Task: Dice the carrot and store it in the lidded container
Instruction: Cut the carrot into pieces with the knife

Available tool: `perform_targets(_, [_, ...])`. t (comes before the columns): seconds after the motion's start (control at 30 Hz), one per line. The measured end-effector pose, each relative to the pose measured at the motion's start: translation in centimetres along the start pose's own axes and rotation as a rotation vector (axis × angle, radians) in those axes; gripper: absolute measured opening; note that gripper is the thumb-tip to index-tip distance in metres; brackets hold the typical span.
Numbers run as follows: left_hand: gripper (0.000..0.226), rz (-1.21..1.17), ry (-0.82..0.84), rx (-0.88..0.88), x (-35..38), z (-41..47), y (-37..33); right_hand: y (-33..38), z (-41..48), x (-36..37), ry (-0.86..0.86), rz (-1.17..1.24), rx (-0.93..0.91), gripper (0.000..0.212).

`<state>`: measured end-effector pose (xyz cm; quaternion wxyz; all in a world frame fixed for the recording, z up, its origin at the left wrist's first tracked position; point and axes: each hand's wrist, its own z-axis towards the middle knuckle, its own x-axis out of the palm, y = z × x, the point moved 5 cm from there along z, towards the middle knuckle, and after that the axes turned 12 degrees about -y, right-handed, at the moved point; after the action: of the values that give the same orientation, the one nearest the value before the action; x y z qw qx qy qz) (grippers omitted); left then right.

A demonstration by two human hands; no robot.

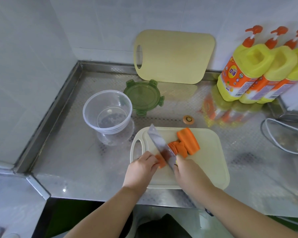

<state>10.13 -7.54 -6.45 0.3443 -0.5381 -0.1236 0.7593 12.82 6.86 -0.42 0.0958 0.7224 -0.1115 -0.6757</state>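
The right grip (187, 172) clasps the handle of a knife (162, 146), whose blade slants over a carrot piece (160, 162). The left grip (143, 166) pinches that piece at the near left of the cutting board (210, 160). More carrot chunks (187, 141) lie mid-board. On the tabletop (76, 160), behind and to the left, stands the open clear container (91, 122), its green lid (143, 97) just beside it.

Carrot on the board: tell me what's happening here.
A person is cutting the carrot on the board. The right hand grips the knife, its blade down among the pieces. The left hand holds a piece beside the blade. Nothing is in the container yet, and its lid lies next to it, off.
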Motion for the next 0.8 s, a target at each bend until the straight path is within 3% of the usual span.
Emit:
perform_targets(0.07, [0.003, -0.025, 0.012, -0.014, 0.0, -0.1, -0.1, 0.7, -0.5, -0.1, 0.018, -0.028, -0.019, 0.01])
perform_targets(0.27, [0.007, -0.035, 0.015, -0.033, -0.1, 0.0, -0.3, 1.4, -1.2, 0.0, 0.084, -0.096, -0.024, 0.031])
perform_targets(0.6, [0.011, -0.006, 0.038, -0.041, 0.1, 0.0, -0.1, 1.5, -1.3, 0.2, 0.087, -0.149, -0.042, 0.043])
perform_targets(0.8, [0.01, 0.011, 0.053, -0.057, 0.2, 0.1, 0.0, 1.5, -0.8, 0.7, 0.126, -0.143, -0.017, 0.038])
